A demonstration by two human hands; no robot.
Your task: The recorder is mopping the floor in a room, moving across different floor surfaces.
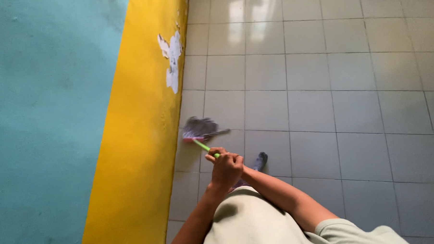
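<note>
Sweeping along the yellow wall

Both hands close together on a broom's green handle (202, 146): left hand (226, 172) wrapped tight, right hand (217, 153) just beyond it. The dark bristles (201, 127) rest on the tiled floor (332, 108) beside the yellow wall (140, 139).

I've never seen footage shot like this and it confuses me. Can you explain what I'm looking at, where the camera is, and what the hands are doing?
There is no machine here: a person wears one camera on the head, and it looks down along their own body. The pale green cloth at the bottom is their shirt. Both arms reach forward and the hands meet on one thing: the left hand and the right hand are closed around a thin green handle. That handle ends in a grey mop or broom head with a pink band, resting on the grey tiled floor next to the wall. The wall has a yellow lower band and a teal part above it. A foot in a dark sock shows beside the hands.
</note>
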